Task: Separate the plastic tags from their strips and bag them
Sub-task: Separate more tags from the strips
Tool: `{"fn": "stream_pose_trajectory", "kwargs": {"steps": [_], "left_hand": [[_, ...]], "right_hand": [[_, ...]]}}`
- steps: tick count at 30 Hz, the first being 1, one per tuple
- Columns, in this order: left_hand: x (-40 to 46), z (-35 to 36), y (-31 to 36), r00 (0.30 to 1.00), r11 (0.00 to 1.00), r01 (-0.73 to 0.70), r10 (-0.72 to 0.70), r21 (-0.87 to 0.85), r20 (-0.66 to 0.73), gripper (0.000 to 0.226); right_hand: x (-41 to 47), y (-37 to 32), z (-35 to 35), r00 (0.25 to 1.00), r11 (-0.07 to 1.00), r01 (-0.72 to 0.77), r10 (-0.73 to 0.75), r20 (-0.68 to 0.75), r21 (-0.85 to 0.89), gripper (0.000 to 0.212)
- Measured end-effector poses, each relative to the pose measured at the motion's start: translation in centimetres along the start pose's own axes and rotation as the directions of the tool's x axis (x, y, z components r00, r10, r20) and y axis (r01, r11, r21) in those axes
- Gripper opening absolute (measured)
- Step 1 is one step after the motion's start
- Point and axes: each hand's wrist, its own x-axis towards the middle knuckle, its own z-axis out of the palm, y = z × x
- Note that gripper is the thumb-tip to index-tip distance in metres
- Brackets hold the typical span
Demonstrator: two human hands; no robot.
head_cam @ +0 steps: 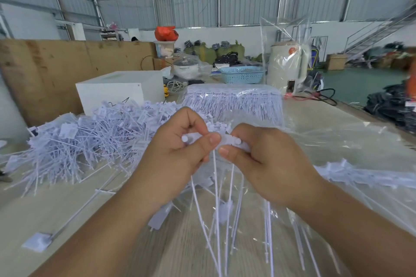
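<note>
Both your left hand [180,141] and right hand [252,153] pinch 1 strip [225,140] mid-table, loose tags [90,141] heaped toward the left edge, a full bundle [231,103] untouched behind, bagging apparently not begun.

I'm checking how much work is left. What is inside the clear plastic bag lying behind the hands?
The clear plastic bag holds a neat block of white tag strips, still joined in rows. How deep the stack goes is hidden by its top layer.

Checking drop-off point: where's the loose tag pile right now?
In the head view, the loose tag pile lies on the table's left side, left of both hands, in front of the white box.
</note>
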Motion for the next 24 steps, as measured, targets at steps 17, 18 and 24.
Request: {"fn": "stream_pose_trajectory", "kwargs": {"steps": [17,18,24], "left_hand": [[-0.3,-1.4,-0.3,0.878,0.913,0.312,-0.173,-0.261,0.447,0.049],[-0.3,-1.2,-0.3,0.888,0.918,0.311,-0.190,-0.244,0.419,0.053],[0.1,0.5,-0.2,0.977,0.946,0.214,-0.213,-0.243,0.030,0.056]], "right_hand": [[0.2,1.5,-0.8,1.000,0.935,-0.010,0.007,0.009,0.353,0.046],[0.2,1.7,-0.9,0.999,0.915,-0.015,-0.004,0.047,0.404,0.045],[0.1,1.7,-0.8,0.989,0.937,-0.056,0.005,0.148,0.346,0.030]]}}
